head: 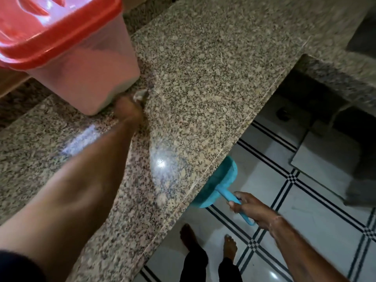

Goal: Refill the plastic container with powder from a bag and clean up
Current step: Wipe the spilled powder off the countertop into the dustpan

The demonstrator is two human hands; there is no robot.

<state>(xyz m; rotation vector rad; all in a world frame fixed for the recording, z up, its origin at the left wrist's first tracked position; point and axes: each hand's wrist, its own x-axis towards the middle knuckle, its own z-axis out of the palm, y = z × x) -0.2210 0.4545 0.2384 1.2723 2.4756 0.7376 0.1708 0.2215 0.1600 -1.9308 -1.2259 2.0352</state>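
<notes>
A translucent plastic container [85, 66] with a red lid stands at the top left of the speckled granite counter [203, 78]; pale powder shows through its wall. My left hand [128, 110] lies on the counter just right of the container's base, closed on a small greyish wad, perhaps a cloth [140, 95]; motion blur hides the details. My right hand [248, 208] grips the handle of a blue dustpan [219, 182], holding it below the counter's front edge, with its pan partly hidden under the stone.
Below the counter lies white floor tile with black stripes [305, 210], and my bare feet [211, 245] stand on it. A second granite ledge [335, 82] and a dark recess are at the right. A faint pale smear [81, 139] shows on the counter.
</notes>
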